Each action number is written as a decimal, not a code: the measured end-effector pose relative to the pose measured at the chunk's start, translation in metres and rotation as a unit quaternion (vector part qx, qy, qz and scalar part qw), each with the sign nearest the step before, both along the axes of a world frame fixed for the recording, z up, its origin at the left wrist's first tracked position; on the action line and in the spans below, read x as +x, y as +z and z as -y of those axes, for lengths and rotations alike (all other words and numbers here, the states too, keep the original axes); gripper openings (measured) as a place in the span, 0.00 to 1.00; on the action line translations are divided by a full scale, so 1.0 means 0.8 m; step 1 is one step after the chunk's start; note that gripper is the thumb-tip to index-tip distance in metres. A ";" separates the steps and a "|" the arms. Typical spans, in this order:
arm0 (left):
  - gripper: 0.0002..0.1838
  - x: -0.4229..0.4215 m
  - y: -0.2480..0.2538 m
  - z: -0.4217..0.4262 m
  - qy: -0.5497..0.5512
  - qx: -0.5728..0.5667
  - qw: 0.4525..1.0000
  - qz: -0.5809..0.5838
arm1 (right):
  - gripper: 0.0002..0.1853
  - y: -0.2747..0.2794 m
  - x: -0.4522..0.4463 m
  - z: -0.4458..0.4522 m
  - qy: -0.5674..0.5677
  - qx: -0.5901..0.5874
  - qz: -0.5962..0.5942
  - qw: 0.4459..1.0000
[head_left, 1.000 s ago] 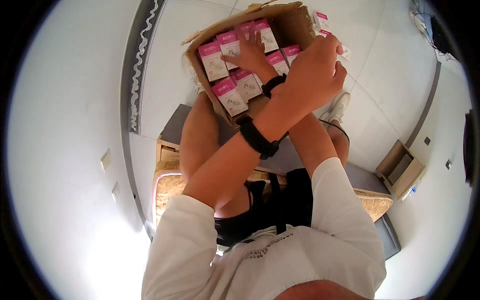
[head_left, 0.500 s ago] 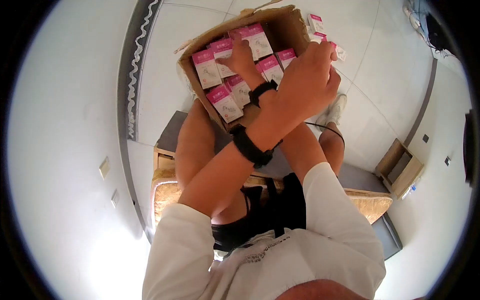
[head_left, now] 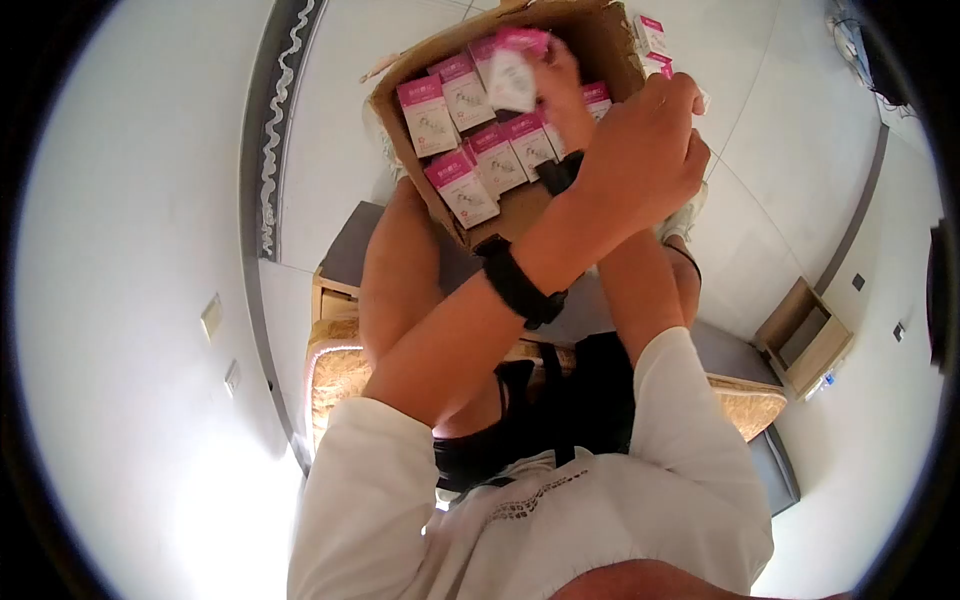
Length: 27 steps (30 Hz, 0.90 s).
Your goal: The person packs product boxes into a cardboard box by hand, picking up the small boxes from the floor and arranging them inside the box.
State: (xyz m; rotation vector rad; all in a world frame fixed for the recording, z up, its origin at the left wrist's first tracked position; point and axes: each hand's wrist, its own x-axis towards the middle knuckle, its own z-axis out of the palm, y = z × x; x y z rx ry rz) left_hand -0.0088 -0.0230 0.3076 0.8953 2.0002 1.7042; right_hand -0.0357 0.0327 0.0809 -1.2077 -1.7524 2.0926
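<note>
My forearms are crossed, the left one over the right. My right hand (head_left: 565, 85) reaches into an open cardboard carton (head_left: 415, 190) and grips a small pink-and-white box (head_left: 513, 80), blurred by motion. Several similar boxes stand in rows inside the carton, among them a box at the left (head_left: 427, 118) and a front box (head_left: 463, 190). My left hand (head_left: 645, 145) is curled closed by the carton's right side. Its palm side is hidden, so I cannot see what lies in it.
More pink-and-white boxes (head_left: 651, 37) lie on the tiled floor (head_left: 760, 130) beyond the carton's right edge. A small wooden shelf box (head_left: 805, 335) stands at the right. A wall (head_left: 130, 250) runs along the left. My legs flank the carton.
My right hand has moved to the right with a box now lifted and tilted in its grip. My left hand has shifted slightly right, and the view has moved a little.
</note>
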 end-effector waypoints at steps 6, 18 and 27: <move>0.12 -0.002 0.007 0.002 -0.012 -0.025 0.999 0.033 | 0.27 -0.033 0.002 -0.097 0.078 0.002 0.070 0.994; 0.12 -0.007 0.014 -0.004 -0.023 -0.050 0.997 0.061 | 0.29 -0.055 -0.020 -0.056 0.178 0.242 0.090 0.950; 0.13 -0.001 0.011 -0.006 -0.009 -0.037 0.999 0.026 | 0.23 0.058 -0.021 0.069 0.334 0.310 0.118 0.882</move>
